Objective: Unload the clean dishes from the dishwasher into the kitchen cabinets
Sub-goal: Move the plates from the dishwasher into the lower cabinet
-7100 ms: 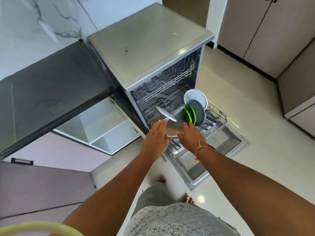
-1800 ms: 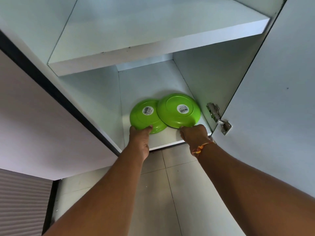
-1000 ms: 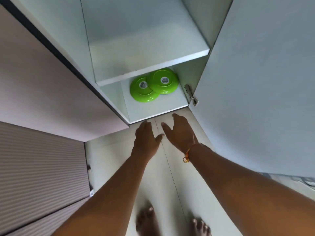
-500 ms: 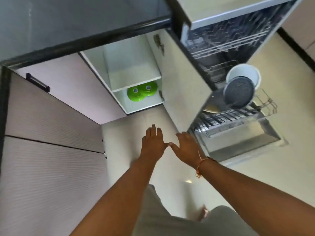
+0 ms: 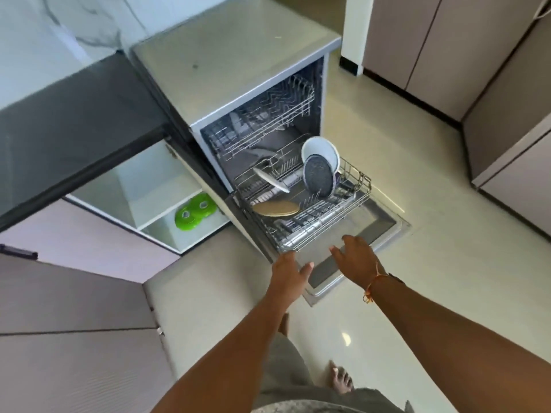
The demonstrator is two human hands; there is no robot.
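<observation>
Near the rack's front, left hand (image 5: 287, 274) and right hand (image 5: 354, 257) hover open, empty; upright grey plate (image 5: 317, 175) looks rigid, breakable; grip its top rim.

Upper rack (image 5: 262, 120) contents blurred, white plate (image 5: 325, 146) half hidden

A dark countertop (image 5: 74, 114) adjoins a marble-patterned wall (image 5: 59, 25).

I see both hands empty, left hand (image 5: 287, 277) and right hand (image 5: 356, 260) spread above the dishwasher's lower rack (image 5: 328, 222); green plates (image 5: 195, 211) sit in the cabinet (image 5: 155, 186).
</observation>
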